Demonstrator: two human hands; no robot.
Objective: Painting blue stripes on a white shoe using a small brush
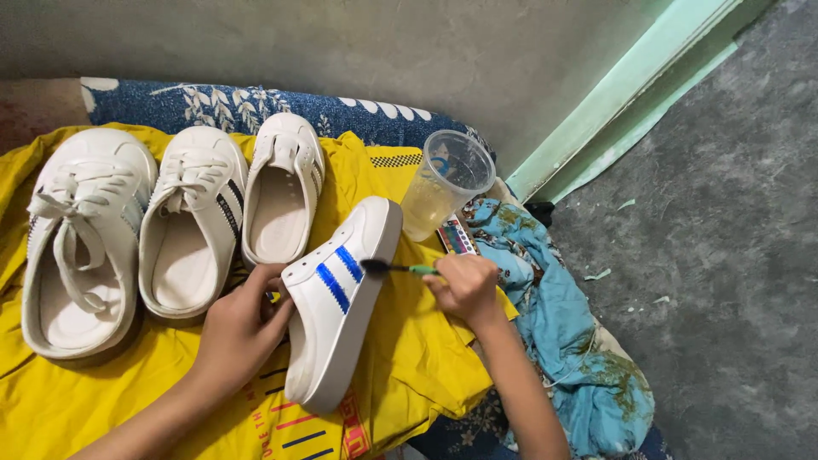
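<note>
My left hand (243, 328) grips a white shoe (341, 328) tipped on its side, its sole facing right. Two blue stripes (339, 274) are painted on the shoe's side. My right hand (464, 285) holds a green-handled paintbrush (396, 268), and its dark bristle tip touches the shoe beside the upper blue stripe. Three more white shoes (192, 221) lie in a row to the left on a yellow cloth (409, 358).
A clear plastic cup (443, 183) holding pale liquid stands just beyond my right hand. A small paint palette (456, 237) lies beside it. A blue patterned cloth (562, 332) is bunched at the right. Grey floor (724, 255) and a green wall base lie further right.
</note>
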